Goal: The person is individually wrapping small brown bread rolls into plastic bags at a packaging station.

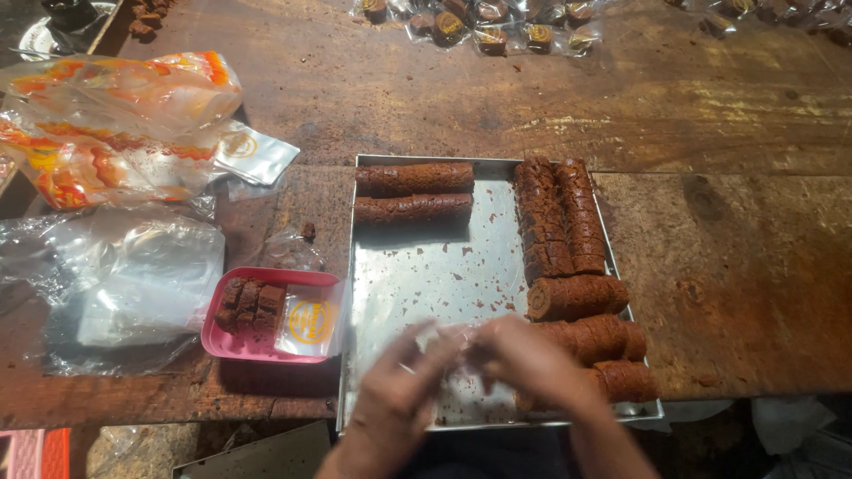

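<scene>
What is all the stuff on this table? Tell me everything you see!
Metal tray: one, silver, middle of the table.
Brown rolls: about seven, two whole ones at the tray's back left, two sliced ones at back right, three or so whole at front right.
Pink tray: one, left of the metal tray, holding brown slices and a clear packet with a yellow label.
Plastic bags: a pile, clear and orange, far left.
Wrapped sweets: several, clear wrappers, back edge.
Wooden table: one, brown.
Left hand and right hand: blurred, together on a clear wrapper over the tray's front.
</scene>
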